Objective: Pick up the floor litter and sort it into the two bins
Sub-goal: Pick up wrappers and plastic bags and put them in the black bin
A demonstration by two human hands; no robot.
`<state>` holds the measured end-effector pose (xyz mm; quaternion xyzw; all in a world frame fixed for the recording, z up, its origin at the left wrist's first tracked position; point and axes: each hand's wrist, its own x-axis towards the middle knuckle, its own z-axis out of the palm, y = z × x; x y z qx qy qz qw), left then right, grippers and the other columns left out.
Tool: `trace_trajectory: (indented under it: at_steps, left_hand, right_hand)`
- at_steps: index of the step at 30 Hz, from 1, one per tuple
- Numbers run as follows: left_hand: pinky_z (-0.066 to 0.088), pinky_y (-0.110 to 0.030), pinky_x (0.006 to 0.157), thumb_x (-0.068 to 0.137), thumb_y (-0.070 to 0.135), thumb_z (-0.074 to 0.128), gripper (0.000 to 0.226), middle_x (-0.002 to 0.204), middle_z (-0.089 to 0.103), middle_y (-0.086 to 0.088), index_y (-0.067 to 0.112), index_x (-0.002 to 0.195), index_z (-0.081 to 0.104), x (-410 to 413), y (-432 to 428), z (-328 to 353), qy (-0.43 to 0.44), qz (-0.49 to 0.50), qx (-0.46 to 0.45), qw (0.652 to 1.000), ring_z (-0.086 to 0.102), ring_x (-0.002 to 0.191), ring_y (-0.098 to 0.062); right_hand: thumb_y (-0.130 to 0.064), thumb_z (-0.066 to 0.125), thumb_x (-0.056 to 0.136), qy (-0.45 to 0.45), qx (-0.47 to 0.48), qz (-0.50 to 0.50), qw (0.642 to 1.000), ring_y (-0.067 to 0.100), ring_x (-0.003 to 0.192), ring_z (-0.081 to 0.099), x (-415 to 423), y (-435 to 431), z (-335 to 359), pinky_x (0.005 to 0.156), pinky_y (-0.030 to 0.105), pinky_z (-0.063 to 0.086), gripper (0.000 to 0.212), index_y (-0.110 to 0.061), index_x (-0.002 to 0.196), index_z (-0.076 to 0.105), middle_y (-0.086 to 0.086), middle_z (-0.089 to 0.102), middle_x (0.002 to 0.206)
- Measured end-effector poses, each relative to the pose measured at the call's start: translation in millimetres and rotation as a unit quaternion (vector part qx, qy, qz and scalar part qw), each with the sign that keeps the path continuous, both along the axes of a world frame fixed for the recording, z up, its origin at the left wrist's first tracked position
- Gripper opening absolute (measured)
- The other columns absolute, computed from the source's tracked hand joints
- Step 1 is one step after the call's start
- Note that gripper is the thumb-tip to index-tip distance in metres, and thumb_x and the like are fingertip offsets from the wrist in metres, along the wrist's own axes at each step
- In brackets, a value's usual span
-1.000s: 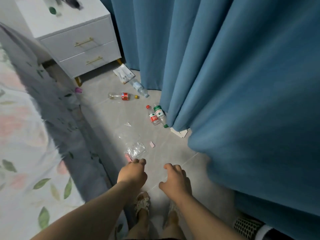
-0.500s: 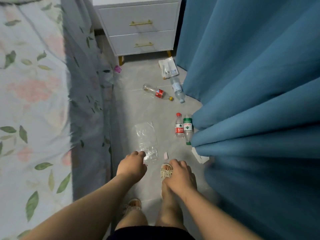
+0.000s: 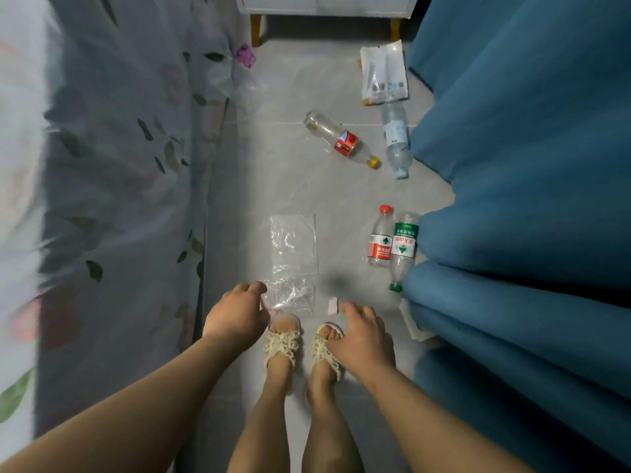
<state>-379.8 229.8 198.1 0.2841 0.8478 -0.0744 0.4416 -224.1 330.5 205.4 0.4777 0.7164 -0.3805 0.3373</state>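
Crumpled clear plastic bag [image 3: 293, 259], flat on floor [image 3: 341, 192]

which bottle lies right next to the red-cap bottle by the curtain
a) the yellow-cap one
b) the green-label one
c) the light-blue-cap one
b: the green-label bottle lies side by side with the red-cap bottle, their caps pointing opposite ways.

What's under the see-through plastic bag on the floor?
Mostly grey floor tile shows through the plastic bag. A small pink scrap peeks out at its near corner, partly covered by the left hand, so I cannot tell what it is.
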Motion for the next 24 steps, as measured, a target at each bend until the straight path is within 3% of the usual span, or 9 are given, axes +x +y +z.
trace_trajectory:
  at_steps: [6,10,14,18,24]
  left_hand:
    - [0.043,-0.038,0.1,0.091,0.022,0.052,0.049,0.141,0.042,-0.008,0.021,0.138,0.039,6.3,-19.8,-127.5,-0.027,0.053,-0.035,0.998,0.044,0.125,-0.026]
    - [0.037,-0.047,0.105,0.086,0.03,0.061,0.063,0.153,0.021,-0.005,0.029,0.141,0.031,14.4,-35.1,-206.2,-0.034,0.1,-0.054,0.993,0.03,0.134,-0.033]
    - [0.033,-0.052,0.106,0.079,0.037,0.07,0.083,0.156,0.002,-0.003,0.036,0.145,0.019,19.3,-37.0,-261.8,-0.043,0.208,-0.055,0.976,0.018,0.138,-0.038]
    - [0.024,-0.054,0.111,0.071,0.045,0.077,0.106,0.157,-0.006,-0.007,0.035,0.148,0.006,24.3,-36.0,-301.3,-0.044,0.338,-0.042,0.939,0.008,0.141,-0.044]
    - [0.031,-0.047,0.106,0.066,0.048,0.08,0.105,0.152,0.011,-0.009,0.035,0.144,0.011,37.5,-30.3,-327.4,-0.003,0.438,-0.038,0.898,0.02,0.134,-0.039]
  right_hand:
    - [-0.031,0.058,0.087,-0.024,-0.024,-0.055,0.998,0.031,0.126,0.038,-2.2,-7.3,-128.6,0.096,0.039,0.039,0.062,-0.03,0.141,0.028,0.006,0.03,0.143]
    - [-0.026,0.06,0.085,-0.028,-0.029,-0.101,0.994,0.034,0.124,0.035,-3.9,-17.6,-208.3,0.097,0.042,0.041,0.071,-0.033,0.144,0.022,0.006,0.02,0.147]
    - [-0.033,0.064,0.084,-0.03,-0.027,-0.124,0.991,0.035,0.132,0.025,-9.4,-29.5,-265.6,0.101,0.044,0.036,0.08,-0.037,0.147,0.013,0.002,0.005,0.154]
    - [-0.037,0.067,0.083,-0.054,-0.01,-0.176,0.983,0.037,0.138,0.013,-13.0,-40.1,-303.5,0.102,0.049,0.035,0.091,-0.038,0.148,0.003,0.001,-0.012,0.156]
    - [-0.038,0.074,0.076,-0.076,0.043,-0.306,0.948,0.038,0.127,0.027,-15.1,-52.6,-337.1,0.095,0.042,0.038,0.083,-0.028,0.14,0.023,0.011,0.014,0.146]
